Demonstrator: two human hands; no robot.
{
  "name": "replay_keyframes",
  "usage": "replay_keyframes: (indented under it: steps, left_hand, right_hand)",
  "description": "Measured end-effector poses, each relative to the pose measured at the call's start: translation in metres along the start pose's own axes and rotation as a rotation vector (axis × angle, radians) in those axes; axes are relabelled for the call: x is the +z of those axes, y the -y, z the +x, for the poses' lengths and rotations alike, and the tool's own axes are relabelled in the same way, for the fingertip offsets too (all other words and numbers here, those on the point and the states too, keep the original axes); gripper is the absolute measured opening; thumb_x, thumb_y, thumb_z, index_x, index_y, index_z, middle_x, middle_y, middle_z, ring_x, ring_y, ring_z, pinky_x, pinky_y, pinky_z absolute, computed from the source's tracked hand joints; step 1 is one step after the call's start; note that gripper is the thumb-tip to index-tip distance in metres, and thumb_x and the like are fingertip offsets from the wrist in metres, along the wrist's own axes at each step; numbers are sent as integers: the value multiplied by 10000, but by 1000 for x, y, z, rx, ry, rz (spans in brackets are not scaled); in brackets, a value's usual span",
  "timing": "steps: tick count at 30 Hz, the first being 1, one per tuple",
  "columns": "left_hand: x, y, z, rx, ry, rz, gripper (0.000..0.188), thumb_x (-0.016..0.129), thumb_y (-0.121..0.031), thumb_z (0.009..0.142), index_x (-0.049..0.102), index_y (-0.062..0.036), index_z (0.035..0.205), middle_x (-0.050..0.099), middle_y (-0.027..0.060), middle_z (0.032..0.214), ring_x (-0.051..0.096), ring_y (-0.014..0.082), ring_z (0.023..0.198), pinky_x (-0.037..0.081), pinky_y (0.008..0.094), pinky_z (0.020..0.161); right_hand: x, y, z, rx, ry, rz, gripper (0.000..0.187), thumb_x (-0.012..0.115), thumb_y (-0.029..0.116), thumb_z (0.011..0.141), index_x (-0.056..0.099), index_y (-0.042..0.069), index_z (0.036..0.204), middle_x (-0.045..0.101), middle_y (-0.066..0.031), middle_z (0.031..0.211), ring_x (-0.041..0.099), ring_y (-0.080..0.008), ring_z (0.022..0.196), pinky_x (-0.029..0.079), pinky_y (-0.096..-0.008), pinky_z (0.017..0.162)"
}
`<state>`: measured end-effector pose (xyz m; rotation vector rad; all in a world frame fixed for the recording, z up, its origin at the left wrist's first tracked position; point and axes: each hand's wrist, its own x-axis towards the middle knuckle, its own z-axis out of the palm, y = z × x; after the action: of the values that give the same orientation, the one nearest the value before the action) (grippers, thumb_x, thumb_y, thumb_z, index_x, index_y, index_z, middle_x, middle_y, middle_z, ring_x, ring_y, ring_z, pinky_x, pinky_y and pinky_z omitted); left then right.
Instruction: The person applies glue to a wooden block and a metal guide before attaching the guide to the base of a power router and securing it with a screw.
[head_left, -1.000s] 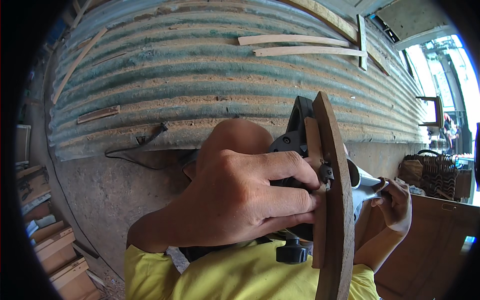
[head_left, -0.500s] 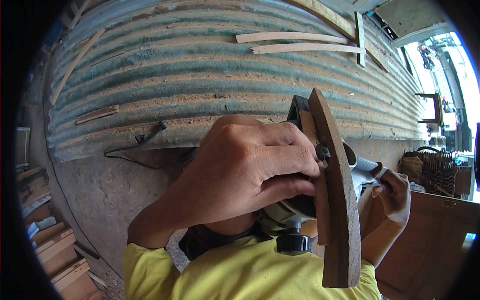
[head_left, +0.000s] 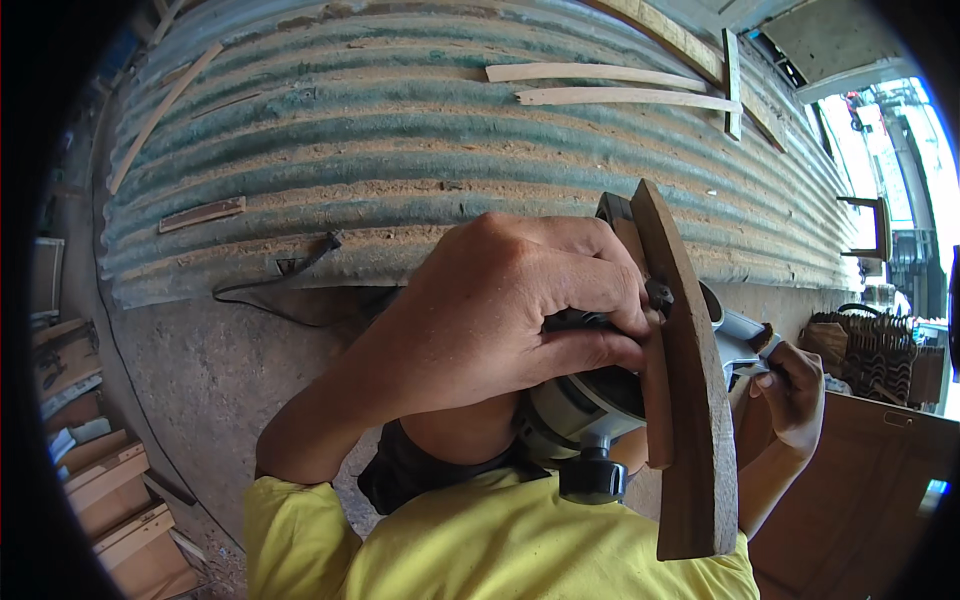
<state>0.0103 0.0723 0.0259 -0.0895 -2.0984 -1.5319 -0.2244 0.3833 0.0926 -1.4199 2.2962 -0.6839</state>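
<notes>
A handheld power tool [head_left: 570, 425] with a grey and black body and a round black knob [head_left: 592, 478] is in front of my yellow shirt. A long dark wooden board [head_left: 695, 400] with tapered ends stands along its side, and a narrower wooden strip [head_left: 655, 400] lies against the board. My left hand [head_left: 530, 300] is closed, thumb and fingers pinched at a small dark screw knob [head_left: 660, 294] on the wood. Its fingers partly hide the knob and the tool. Beyond the board, my right hand [head_left: 795, 395] grips a grey metal arm [head_left: 742, 340] of the tool.
Ridged sheet metal [head_left: 350, 150] strewn with sawdust stretches ahead, bearing pale wooden strips [head_left: 620, 96] and a short wood piece [head_left: 203, 214]. A power cord [head_left: 260, 302] hangs at its near edge. Wooden drawers [head_left: 125, 500] stand left; a brown panel [head_left: 860, 490] stands right.
The board and tool have shifted slightly right in the picture. My left hand has moved a little right and up, still pinching at the knob; the right hand keeps its grip.
</notes>
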Motion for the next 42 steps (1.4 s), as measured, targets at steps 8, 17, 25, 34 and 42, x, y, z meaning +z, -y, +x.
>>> replay_keyframes:
  steps: [8,17,25,34,42]
  left_hand:
    - [-2,0,0,31,4,-44,190,921,-129,761,821,-69,911,784,82,1042,779,196,895,632,311,749]
    - [-1,-1,0,17,12,-36,199,927,-135,754,822,-67,909,784,95,1039,779,196,877,628,310,742]
    - [1,1,-2,21,0,-36,195,929,-136,749,820,-72,898,786,87,1026,778,199,882,625,312,753]
    - [-2,8,3,65,0,1,160,911,-152,784,824,-89,902,791,73,1026,768,199,929,607,331,791]
    - [-3,10,3,42,9,-8,158,909,-155,791,822,-92,907,788,68,1015,758,194,944,594,327,817]
  right_hand:
    - [2,4,-4,12,-21,5,449,720,409,1003,690,-34,943,610,-65,651,619,-135,545,436,-282,531]
    - [4,4,-5,11,-37,16,466,723,425,1002,692,-36,940,598,-58,648,605,-125,543,431,-279,529]
    - [7,-3,-3,18,-32,41,484,730,442,997,683,-36,933,587,-52,642,594,-124,543,421,-277,530]
    - [1,-4,11,4,89,-41,610,663,592,1008,653,-17,979,590,-65,640,628,-167,572,466,-310,568]
    - [-20,-5,26,117,334,-2,516,635,485,1047,683,-29,1032,672,-88,682,682,-211,602,526,-348,617]
